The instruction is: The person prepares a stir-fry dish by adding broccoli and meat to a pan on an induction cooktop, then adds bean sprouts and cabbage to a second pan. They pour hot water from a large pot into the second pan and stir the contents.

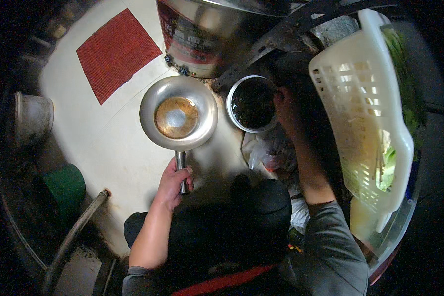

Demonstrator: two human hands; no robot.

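Observation:
My left hand [175, 181] is wrapped around the tubular handle of a stainless steel pan [204, 111]. The pan faces up over the pale floor, its round bottom stained brown around a shiny centre. My right hand [285, 105] is in shadow at the right rim of a round container [232, 117] with a pale rim. Its fingers look curled, but whether they grip the rim is unclear. Dark contents [252, 103] with a few glints fill the inside of that container; what they are cannot be made out.
A large metal drum [207, 37] with a printed red label stands ahead, near a red textured mat [118, 55]. On the right is a white plastic basket [340, 92] with green vegetables [388, 166]. Plastic bags [262, 151] lie below the container. Left are a pale bucket [35, 114] and a hose or pipe [79, 222].

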